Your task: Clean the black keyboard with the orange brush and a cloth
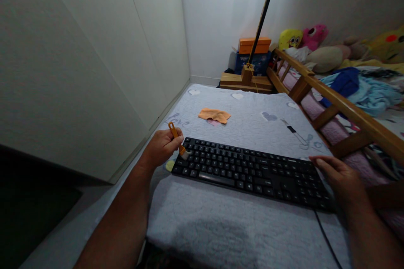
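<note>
A black computer keyboard [235, 168] lies across the pale quilted cover [202, 214], slightly slanted. Over its left end, my left hand [164, 145] is closed around the orange handle of a small brush [174, 130]. The brush's pale bristles touch the keys near the left edge. My right hand [339, 176] rests at the keyboard's right end, thumb and fingers about its edge, gripping it. Beyond the keyboard lies an orange cloth [214, 114], crumpled a little.
A thin tool with a black grip [291, 129] lies at the back right. The keyboard's cable [326, 235] trails toward me. A wooden bed rail [344, 103] runs along the right, a white wardrobe [94, 50] along the left. Behind stands a lamp pole [263, 14] near boxes [254, 45].
</note>
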`<action>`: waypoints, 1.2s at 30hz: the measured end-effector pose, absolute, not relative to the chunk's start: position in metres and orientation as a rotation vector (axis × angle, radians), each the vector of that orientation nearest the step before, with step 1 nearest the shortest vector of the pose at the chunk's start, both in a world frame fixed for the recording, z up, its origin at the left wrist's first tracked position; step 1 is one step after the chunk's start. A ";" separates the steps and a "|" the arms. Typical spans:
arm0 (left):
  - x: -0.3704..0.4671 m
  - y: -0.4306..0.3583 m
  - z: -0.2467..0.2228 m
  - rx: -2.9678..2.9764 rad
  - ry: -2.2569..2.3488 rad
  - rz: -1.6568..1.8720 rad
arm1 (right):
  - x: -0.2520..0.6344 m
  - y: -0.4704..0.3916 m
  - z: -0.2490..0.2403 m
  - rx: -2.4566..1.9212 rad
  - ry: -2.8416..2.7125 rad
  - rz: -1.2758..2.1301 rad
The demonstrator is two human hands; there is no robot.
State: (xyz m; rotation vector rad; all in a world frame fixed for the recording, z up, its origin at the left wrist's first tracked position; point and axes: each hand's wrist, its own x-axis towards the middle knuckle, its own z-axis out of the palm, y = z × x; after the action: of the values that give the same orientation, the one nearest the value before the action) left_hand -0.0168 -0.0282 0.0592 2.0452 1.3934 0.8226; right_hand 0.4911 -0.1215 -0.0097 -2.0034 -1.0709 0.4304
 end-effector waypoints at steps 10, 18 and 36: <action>-0.015 -0.028 0.052 1.717 1.262 1.093 | 0.493 -0.122 -0.013 -1.972 -1.054 0.435; -0.010 -0.027 0.050 2.025 1.335 0.981 | 0.493 -0.122 -0.013 -1.977 -1.068 0.433; -0.012 -0.027 0.049 1.866 1.257 1.058 | 0.497 -0.122 -0.015 -1.982 -1.078 0.435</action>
State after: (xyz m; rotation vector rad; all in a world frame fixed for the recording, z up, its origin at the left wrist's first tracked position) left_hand -0.0120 -0.0274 0.0489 1.8659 1.2571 1.0578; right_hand 0.4971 -0.1219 -0.0150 -1.9822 -1.0781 0.4353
